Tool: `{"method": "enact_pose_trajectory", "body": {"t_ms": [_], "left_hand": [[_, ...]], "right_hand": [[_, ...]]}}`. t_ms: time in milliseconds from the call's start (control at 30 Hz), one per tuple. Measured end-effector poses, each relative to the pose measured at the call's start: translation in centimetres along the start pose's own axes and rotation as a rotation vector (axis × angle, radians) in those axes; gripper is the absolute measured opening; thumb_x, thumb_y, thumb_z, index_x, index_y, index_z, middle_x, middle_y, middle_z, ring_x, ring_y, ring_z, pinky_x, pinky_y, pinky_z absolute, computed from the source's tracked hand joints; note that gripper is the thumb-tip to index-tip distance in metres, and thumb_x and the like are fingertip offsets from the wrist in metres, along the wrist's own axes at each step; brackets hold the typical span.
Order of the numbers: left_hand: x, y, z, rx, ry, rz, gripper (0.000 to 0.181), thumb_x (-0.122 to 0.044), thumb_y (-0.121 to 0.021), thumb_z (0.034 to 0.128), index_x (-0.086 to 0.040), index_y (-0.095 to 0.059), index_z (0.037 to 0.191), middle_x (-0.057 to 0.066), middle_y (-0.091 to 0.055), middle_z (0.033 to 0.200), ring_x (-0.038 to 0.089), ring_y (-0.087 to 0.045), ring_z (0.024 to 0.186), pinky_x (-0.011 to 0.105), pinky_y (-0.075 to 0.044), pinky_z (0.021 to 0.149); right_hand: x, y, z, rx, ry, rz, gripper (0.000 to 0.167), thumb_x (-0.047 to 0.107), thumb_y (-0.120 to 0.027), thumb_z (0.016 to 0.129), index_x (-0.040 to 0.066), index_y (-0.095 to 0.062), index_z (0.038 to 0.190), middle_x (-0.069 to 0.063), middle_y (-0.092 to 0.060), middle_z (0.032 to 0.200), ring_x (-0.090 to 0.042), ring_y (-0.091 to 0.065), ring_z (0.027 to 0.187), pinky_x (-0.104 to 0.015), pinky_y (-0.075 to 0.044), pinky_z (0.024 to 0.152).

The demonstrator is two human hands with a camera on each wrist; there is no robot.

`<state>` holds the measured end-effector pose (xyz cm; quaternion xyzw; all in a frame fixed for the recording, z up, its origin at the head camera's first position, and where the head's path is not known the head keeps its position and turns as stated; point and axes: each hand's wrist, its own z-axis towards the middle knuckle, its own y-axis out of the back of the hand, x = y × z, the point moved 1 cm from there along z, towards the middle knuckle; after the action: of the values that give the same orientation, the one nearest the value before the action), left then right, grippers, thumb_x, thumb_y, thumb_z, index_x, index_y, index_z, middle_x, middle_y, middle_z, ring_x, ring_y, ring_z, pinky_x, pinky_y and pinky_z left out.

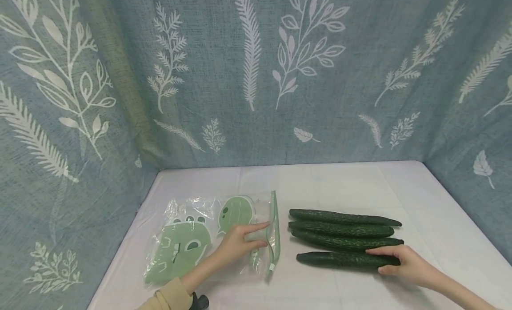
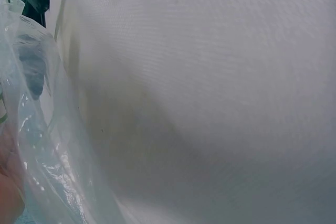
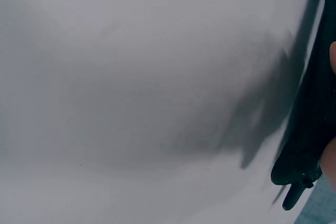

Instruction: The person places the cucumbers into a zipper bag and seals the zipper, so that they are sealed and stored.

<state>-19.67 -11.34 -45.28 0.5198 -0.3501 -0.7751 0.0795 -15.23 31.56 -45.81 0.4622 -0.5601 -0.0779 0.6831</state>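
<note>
My left hand lies at the mouth of a clear zip bag with a green dinosaur print. Its forefinger and thumb stand apart and hold the upper film by the green zip strip, which bows away from the lower one. In the left wrist view, raised plastic partly covers the fingers. On the right, my right hand grips the blunt end of the nearest cucumber, thumb on the near side and fingers over the far side. That cucumber shows a short stalk in the right wrist view.
Three more cucumbers lie side by side just beyond the gripped one. A white cloth covers the table. Patterned blue-green curtains hang at the back and both sides. A small black object shows by the left sleeve.
</note>
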Motion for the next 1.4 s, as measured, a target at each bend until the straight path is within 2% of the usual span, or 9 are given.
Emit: {"method": "enact_pose_trajectory", "body": {"t_ms": [433, 600, 767, 833, 967, 1000, 1067, 1200, 1400], "left_hand": [[0.5, -0.2, 0.0, -0.012, -0.034, 0.014, 0.049, -0.029, -0.074, 0.0792, -0.009, -0.063, 0.123, 0.006, -0.065, 0.122, 0.027, -0.063, 0.113, 0.037, -0.054, 0.096], [0.5, -0.2, 0.0, -0.008, -0.028, 0.013, 0.05, -0.03, -0.074, 0.0788, -0.009, -0.063, 0.123, 0.006, -0.065, 0.122, 0.028, -0.062, 0.114, 0.038, -0.054, 0.096], [0.4, -0.1, -0.1, -0.001, -0.034, 0.008, 0.05, -0.029, -0.074, 0.0787, -0.008, -0.063, 0.123, 0.005, -0.065, 0.123, 0.028, -0.062, 0.113, 0.038, -0.054, 0.096], [0.4, -0.1, -0.1, -0.001, -0.035, 0.006, 0.05, -0.029, -0.074, 0.0787, -0.008, -0.063, 0.123, 0.005, -0.065, 0.123, 0.028, -0.063, 0.113, 0.039, -0.054, 0.096], [0.3, 0.0, -0.1, 0.001, -0.033, -0.001, 0.051, -0.029, -0.074, 0.0784, -0.008, -0.063, 0.123, 0.005, -0.064, 0.124, 0.028, -0.062, 0.115, 0.04, -0.052, 0.098], [0.3, 0.0, -0.1, 0.001, -0.033, -0.003, 0.051, -0.029, -0.074, 0.0783, -0.008, -0.063, 0.123, 0.005, -0.064, 0.124, 0.028, -0.061, 0.115, 0.041, -0.052, 0.098], [0.2, 0.0, -0.2, 0.001, -0.039, -0.004, 0.051, -0.028, -0.075, 0.078, -0.007, -0.063, 0.123, 0.004, -0.064, 0.124, 0.028, -0.061, 0.116, 0.041, -0.051, 0.099], [0.2, 0.0, -0.2, -0.004, -0.05, 0.006, 0.051, -0.028, -0.075, 0.0777, -0.007, -0.062, 0.123, 0.004, -0.063, 0.125, 0.028, -0.061, 0.116, 0.04, -0.051, 0.1], [0.2, 0.0, -0.3, -0.009, -0.068, 0.014, 0.052, -0.027, -0.075, 0.0775, -0.008, -0.062, 0.124, 0.005, -0.062, 0.126, 0.027, -0.06, 0.117, 0.04, -0.051, 0.1]], "right_hand": [[0.6, 0.4, 0.3, -0.014, -0.03, 0.037, 0.049, 0.03, -0.069, 0.085, 0.001, -0.061, 0.123, -0.022, -0.064, 0.12, 0.019, -0.045, 0.106, -0.012, -0.053, 0.077], [0.9, 0.7, 0.5, -0.026, -0.039, 0.087, 0.049, 0.025, -0.069, 0.086, -0.004, -0.059, 0.123, -0.019, -0.064, 0.121, 0.02, -0.045, 0.105, -0.012, -0.051, 0.071], [1.3, 0.9, 0.9, -0.018, -0.037, 0.126, 0.049, 0.022, -0.067, 0.087, -0.007, -0.056, 0.126, -0.03, -0.057, 0.124, 0.019, -0.047, 0.101, -0.015, -0.048, 0.062], [1.5, 1.0, 1.1, -0.009, -0.049, 0.148, 0.05, 0.022, -0.066, 0.088, -0.007, -0.054, 0.128, -0.035, -0.053, 0.126, 0.018, -0.047, 0.096, -0.017, -0.045, 0.058], [2.0, 1.0, 1.4, -0.007, -0.06, 0.185, 0.051, 0.02, -0.065, 0.089, -0.009, -0.051, 0.129, -0.038, -0.054, 0.122, 0.01, -0.042, 0.065, -0.021, -0.042, 0.055], [2.1, 1.0, 1.4, -0.008, -0.066, 0.188, 0.052, 0.02, -0.065, 0.089, -0.009, -0.051, 0.13, -0.038, -0.054, 0.122, 0.008, -0.042, 0.064, -0.021, -0.042, 0.055], [2.2, 0.8, 1.6, -0.015, -0.075, 0.191, 0.052, 0.021, -0.065, 0.089, -0.007, -0.052, 0.13, -0.036, -0.055, 0.123, 0.013, -0.043, 0.067, -0.017, -0.047, 0.059], [2.3, 0.5, 1.9, -0.044, -0.096, 0.169, 0.051, 0.026, -0.067, 0.087, 0.0, -0.055, 0.13, -0.029, -0.053, 0.132, 0.024, -0.04, 0.106, -0.012, -0.053, 0.076], [2.7, -0.3, 2.5, -0.043, -0.123, 0.181, 0.052, 0.03, -0.068, 0.087, 0.005, -0.056, 0.131, -0.025, -0.053, 0.134, 0.025, -0.036, 0.108, -0.012, -0.052, 0.08]]}}
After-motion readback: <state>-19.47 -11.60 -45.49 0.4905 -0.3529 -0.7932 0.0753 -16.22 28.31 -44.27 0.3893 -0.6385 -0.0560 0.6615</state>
